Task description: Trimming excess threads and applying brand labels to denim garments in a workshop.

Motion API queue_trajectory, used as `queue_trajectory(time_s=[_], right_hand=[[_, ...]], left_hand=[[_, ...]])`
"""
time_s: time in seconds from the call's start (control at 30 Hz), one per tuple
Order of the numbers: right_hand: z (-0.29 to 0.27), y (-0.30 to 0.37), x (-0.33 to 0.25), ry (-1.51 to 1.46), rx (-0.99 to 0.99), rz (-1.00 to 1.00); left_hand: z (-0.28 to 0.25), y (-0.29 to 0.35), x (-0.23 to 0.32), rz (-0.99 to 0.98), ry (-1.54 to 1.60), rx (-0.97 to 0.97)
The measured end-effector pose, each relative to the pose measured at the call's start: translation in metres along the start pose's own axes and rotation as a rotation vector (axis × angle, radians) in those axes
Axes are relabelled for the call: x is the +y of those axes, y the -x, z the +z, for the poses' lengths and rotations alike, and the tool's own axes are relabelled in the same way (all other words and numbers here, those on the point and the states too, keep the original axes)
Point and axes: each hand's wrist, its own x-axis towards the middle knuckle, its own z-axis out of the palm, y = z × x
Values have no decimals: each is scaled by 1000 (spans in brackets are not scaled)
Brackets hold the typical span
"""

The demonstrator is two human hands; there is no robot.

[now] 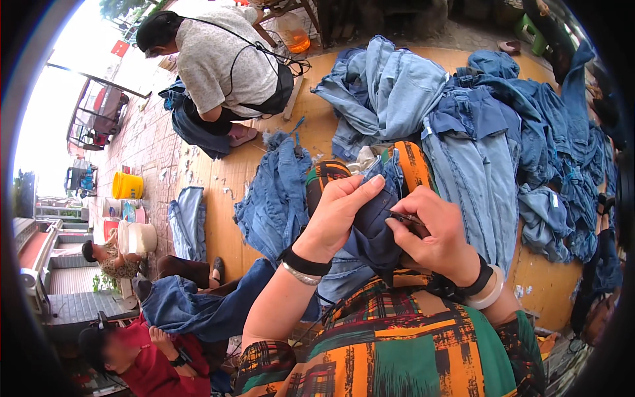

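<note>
Left hand (336,215) has the denim (372,229) pinched, to steady it, I'd say; at three o'clock, right hand (438,231) grips a dark tool (407,218), maybe snips.

Matt denim garment (372,229), glossy metal bracelet (300,274), smooth plastic bucket (127,186), rough-looking paving (151,135)

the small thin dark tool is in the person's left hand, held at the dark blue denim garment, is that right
Not quite: the hand is wrong. The head view shows the small thin dark tool in the person's right hand, not the left hand. It is held at the dark blue denim garment, as you say.
</note>
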Motion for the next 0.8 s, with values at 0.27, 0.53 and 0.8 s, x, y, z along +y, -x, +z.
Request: queue_trajectory(time_s=[0.27,0.53,0.8], right_hand=[[1,4,7,137,29,-34],[2,3,5,77,29,-37],[1,2,6,228,10,-80]], left_hand=[[-2,0,-2,7,-12,9],[2,-1,-3,-1,-7,16],[2,-5,-4,-9,-61,16]])
